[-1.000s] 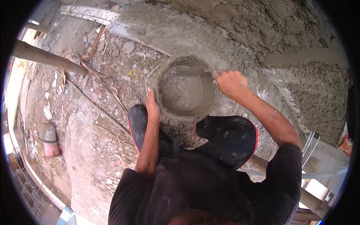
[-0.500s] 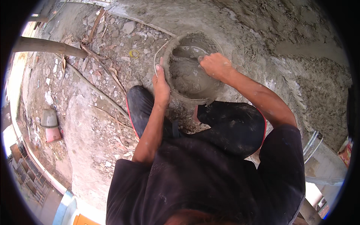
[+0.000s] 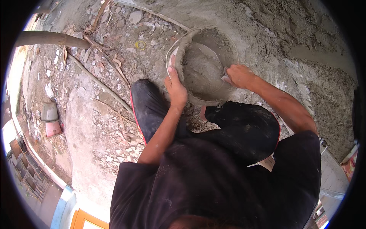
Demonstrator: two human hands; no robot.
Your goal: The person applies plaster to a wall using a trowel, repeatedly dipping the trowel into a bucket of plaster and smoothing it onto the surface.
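A round bucket [image 3: 187,91] crusted with grey mortar stands tilted in front of my knees. Wet mortar [image 3: 202,82] lies inside it. My left hand [image 3: 177,88] grips the bucket's left side near the rim, by the thin wire handle [image 3: 166,61]. My right hand [image 3: 239,76] is closed at the right side of the opening, fingers curled inward. From there a curved, mortar-coated edge [image 3: 209,50] runs across the bucket's inside, looking like a trowel-like tool; its grip is hidden in my fist.
Rubble and stones [image 3: 114,38] cover the ground at left, with a long stick [image 3: 97,83] across them. A wooden pole [image 3: 53,39] juts in at upper left. Another small bucket [image 3: 49,112] stands far left. Wet mortar [image 3: 320,53] spreads at upper right.
My right hand has moved right and slightly down, to the bucket's right side. The bucket and my left hand appear farther right in view. The curved edge inside shows more fully.
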